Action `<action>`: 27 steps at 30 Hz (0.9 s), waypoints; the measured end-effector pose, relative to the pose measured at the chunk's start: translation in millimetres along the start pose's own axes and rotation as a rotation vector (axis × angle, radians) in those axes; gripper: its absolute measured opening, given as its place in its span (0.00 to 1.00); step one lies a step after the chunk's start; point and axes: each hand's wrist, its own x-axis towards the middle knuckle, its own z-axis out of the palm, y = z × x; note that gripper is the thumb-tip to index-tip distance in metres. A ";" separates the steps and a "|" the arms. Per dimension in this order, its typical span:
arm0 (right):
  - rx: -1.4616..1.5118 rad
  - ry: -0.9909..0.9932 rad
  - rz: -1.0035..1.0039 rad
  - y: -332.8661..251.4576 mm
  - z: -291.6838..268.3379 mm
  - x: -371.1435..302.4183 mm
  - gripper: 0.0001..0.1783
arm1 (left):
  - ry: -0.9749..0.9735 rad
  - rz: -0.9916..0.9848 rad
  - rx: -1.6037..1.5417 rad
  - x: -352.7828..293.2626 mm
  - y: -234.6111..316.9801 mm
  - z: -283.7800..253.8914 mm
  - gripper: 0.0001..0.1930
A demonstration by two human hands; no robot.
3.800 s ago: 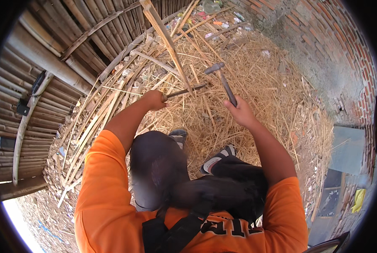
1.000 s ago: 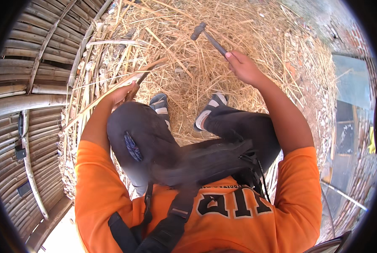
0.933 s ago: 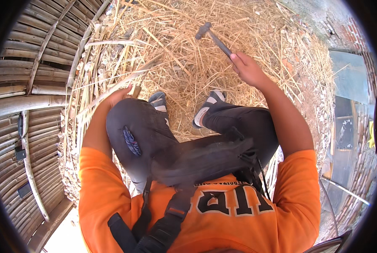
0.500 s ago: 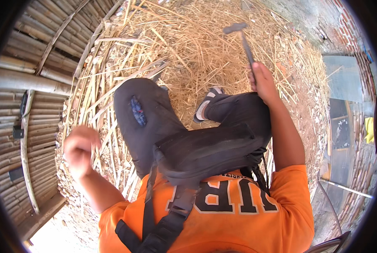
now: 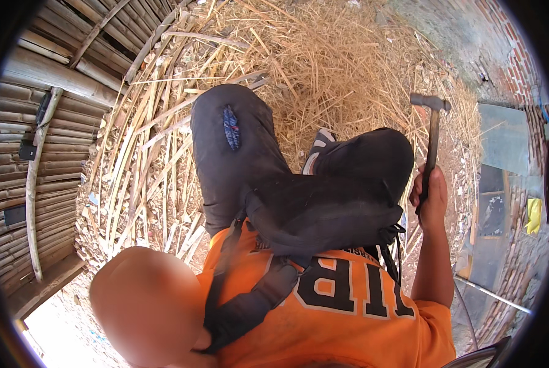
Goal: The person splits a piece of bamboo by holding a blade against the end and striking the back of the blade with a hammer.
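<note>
My right hand (image 5: 433, 195) is wrapped round the lower handle of a hammer (image 5: 433, 132). The hammer stands upright in the picture, its dark metal head (image 5: 429, 102) at the top, to the right of my bent right knee. Close to the camera at the lower left, my raised left hand (image 5: 148, 300) appears as a large smeared shape beside the black shoulder strap (image 5: 247, 306). Its fingers cannot be made out, nor whether anything is in them. A black bag (image 5: 323, 211) lies across my lap.
Loose straw (image 5: 323, 67) covers the ground ahead, with split bamboo strips (image 5: 145, 159) on the left. A bamboo-slat wall (image 5: 47, 184) runs along the left side. On the right are a brick wall (image 5: 501, 37), grey panels (image 5: 501, 135) and a yellow cloth-like piece (image 5: 533, 214).
The hammer has come back toward my body and to the right, still in my right hand. My left hand has risen from beside my leg toward the camera. The view has shifted slightly.
</note>
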 end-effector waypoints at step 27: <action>-0.035 -0.151 -0.045 -25.9 -11.3 26.8 0.28 | 0.758 0.337 0.401 19.0 -3.6 -19.0 0.06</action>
